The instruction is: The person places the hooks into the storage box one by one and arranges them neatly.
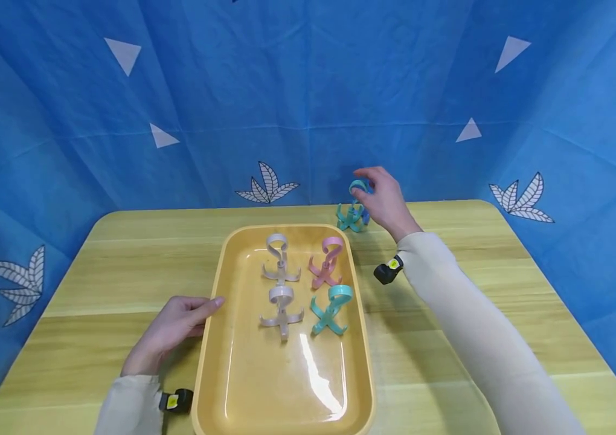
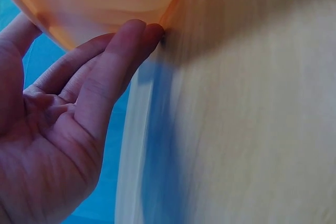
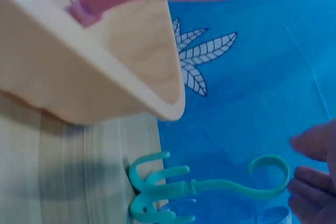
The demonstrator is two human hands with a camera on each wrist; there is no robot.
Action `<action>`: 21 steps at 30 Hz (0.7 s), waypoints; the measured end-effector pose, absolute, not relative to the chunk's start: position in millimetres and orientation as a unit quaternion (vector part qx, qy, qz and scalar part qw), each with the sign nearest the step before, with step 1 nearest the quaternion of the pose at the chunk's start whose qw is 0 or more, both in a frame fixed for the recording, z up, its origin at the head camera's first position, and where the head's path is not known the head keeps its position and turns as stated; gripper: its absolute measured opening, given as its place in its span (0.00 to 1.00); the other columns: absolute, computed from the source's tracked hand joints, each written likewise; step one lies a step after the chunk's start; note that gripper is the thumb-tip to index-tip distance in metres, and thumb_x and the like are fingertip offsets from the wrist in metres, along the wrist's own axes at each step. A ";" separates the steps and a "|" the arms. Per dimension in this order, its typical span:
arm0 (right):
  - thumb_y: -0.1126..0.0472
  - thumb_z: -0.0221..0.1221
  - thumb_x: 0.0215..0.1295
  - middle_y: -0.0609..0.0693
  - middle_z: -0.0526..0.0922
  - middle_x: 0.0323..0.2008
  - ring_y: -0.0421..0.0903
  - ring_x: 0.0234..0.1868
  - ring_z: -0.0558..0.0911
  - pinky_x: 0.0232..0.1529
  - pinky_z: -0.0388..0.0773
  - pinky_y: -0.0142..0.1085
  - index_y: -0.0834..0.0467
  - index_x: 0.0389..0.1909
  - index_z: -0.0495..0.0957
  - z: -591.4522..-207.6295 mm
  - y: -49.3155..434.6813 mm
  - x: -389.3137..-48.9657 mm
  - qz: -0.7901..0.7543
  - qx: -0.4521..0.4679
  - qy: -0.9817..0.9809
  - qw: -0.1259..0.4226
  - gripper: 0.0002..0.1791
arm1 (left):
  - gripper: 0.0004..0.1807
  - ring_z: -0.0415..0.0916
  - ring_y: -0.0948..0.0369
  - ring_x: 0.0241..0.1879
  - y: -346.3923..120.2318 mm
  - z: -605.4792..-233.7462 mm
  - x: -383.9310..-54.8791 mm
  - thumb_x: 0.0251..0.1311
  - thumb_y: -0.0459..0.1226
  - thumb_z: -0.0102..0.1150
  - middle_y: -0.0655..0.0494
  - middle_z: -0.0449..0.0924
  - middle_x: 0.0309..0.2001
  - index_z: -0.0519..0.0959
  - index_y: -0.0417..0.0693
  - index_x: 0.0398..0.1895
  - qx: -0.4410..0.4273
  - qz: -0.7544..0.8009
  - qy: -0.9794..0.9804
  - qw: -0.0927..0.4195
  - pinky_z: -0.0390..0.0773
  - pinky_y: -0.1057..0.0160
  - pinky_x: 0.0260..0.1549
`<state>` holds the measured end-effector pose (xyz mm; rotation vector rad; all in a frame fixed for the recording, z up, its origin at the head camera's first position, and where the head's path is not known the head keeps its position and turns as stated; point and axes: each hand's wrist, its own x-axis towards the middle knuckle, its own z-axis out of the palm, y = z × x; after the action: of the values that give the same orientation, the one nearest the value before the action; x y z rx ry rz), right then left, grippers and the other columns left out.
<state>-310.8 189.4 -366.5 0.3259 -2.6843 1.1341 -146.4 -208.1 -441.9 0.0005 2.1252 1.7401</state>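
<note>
My left hand (image 1: 180, 323) holds the left rim of a yellow tray (image 1: 211, 356), thumb over the edge. In the left wrist view its fingers (image 2: 118, 72) lie against the tray's outer wall. Beyond the tray's far right corner, my right hand (image 1: 386, 199) reaches to a teal rotating hook hanger (image 1: 350, 219) standing on the table. The right wrist view shows thumb and fingers apart beside the curved top of that teal hanger (image 3: 226, 184); whether they touch it I cannot tell. A blue hanger (image 1: 365, 216) stands behind it, mostly hidden.
Inside the tray are two whitish hangers (image 1: 281, 275), a pink hanger (image 1: 327, 272) and another teal hanger (image 1: 330, 317), all with their hooks up. A blue cloth (image 1: 308, 90) with leaf prints hangs behind the wooden table (image 1: 449, 338).
</note>
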 end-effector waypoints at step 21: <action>0.70 0.54 0.71 0.57 0.75 0.47 0.55 0.48 0.76 0.50 0.76 0.47 0.63 0.57 0.76 -377.6 195.4 -316.6 0.371 0.100 -0.919 0.094 0.16 | 0.29 0.83 0.50 0.43 -209.7 -443.5 -146.8 0.70 0.47 0.58 0.38 0.82 0.45 0.77 0.23 0.51 0.005 0.628 0.751 0.202 0.83 0.55 0.43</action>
<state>-316.6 195.4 -377.6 0.2967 -2.7255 1.1002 -146.8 -209.7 -443.5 0.0131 2.0975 1.7542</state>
